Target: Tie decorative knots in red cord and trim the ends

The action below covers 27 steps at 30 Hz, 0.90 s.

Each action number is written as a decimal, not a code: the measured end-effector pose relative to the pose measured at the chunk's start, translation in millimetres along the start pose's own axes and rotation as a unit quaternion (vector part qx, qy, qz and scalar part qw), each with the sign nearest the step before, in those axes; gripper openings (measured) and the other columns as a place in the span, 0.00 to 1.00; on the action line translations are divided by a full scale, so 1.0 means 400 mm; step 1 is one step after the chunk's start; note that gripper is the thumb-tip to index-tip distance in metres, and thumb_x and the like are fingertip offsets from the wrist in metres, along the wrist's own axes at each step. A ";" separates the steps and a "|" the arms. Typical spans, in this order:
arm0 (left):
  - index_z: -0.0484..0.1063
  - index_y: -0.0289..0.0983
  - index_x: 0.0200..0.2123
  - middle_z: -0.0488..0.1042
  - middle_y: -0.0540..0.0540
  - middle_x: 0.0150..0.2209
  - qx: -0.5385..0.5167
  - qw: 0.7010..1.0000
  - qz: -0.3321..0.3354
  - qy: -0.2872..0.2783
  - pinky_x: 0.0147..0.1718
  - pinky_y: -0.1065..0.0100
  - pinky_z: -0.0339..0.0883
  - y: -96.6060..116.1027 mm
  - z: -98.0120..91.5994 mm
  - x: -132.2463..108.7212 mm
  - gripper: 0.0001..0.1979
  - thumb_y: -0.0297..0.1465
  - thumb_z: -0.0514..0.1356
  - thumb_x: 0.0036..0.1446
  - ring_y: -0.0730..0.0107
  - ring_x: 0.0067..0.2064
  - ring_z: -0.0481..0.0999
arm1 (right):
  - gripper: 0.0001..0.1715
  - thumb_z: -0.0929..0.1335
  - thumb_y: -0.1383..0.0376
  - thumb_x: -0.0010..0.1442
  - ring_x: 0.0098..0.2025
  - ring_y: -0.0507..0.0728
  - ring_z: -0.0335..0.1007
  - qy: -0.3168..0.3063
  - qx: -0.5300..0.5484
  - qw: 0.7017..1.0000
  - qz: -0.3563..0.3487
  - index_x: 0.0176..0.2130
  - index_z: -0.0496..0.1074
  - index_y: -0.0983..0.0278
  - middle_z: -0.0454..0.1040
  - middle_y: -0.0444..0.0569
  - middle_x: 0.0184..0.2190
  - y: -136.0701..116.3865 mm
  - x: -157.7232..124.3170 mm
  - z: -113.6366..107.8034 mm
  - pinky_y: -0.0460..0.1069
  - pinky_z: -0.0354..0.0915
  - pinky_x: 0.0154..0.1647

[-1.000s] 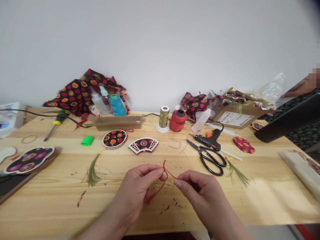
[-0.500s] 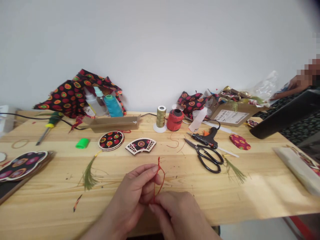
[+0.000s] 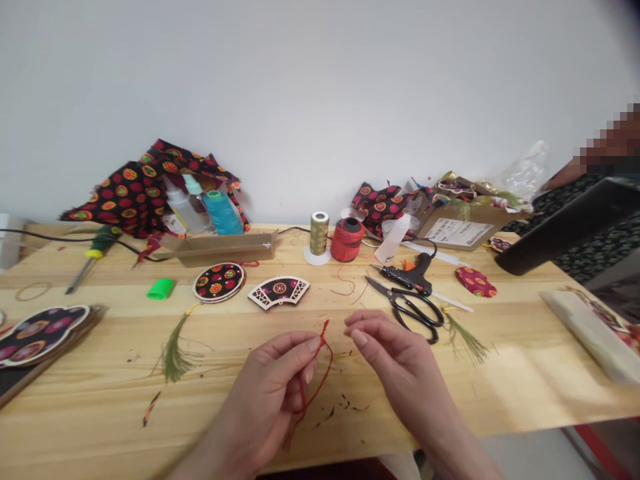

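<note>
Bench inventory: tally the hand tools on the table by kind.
Scissors: 1
Glue gun: 1
Screwdriver: 1
Total: 3
</note>
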<state>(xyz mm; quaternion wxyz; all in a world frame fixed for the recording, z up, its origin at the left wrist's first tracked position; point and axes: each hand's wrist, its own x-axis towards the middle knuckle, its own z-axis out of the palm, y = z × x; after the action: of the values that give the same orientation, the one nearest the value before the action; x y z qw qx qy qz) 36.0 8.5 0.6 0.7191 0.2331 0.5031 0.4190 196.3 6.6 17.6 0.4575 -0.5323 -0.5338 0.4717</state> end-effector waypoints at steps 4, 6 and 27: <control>0.73 0.34 0.25 0.61 0.57 0.14 0.022 1.000 -0.003 -0.011 0.13 0.79 0.40 -0.002 0.006 -0.002 0.07 0.34 0.64 0.48 0.86 0.14 0.50 | 0.09 0.70 0.62 0.51 0.36 0.53 0.69 -0.040 0.172 0.980 0.090 0.33 0.74 0.65 0.75 0.47 0.32 0.035 0.016 0.047 0.48 0.63 0.42; 0.74 0.35 0.26 0.61 0.57 0.14 0.024 1.000 -0.002 -0.018 0.13 0.78 0.40 -0.004 0.008 -0.001 0.08 0.34 0.64 0.47 0.85 0.15 0.50 | 0.10 0.71 0.61 0.49 0.32 0.51 0.69 -0.051 0.225 0.966 0.115 0.32 0.74 0.66 0.74 0.45 0.28 0.044 0.012 0.060 0.47 0.64 0.39; 0.75 0.34 0.24 0.61 0.55 0.15 0.114 0.992 0.022 -0.056 0.17 0.75 0.41 -0.005 0.009 -0.004 0.09 0.34 0.62 0.50 0.81 0.18 0.51 | 0.06 0.70 0.67 0.48 0.19 0.45 0.50 -0.019 0.143 0.981 0.127 0.22 0.71 0.66 0.62 0.37 0.16 0.030 0.017 0.039 0.43 0.52 0.22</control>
<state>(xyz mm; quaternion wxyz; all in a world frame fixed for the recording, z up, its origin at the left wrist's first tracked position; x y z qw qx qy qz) 40.1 6.4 1.3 0.7055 0.3480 0.5010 0.3609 182.4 12.9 3.6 0.4549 -0.5156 -0.3979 0.6074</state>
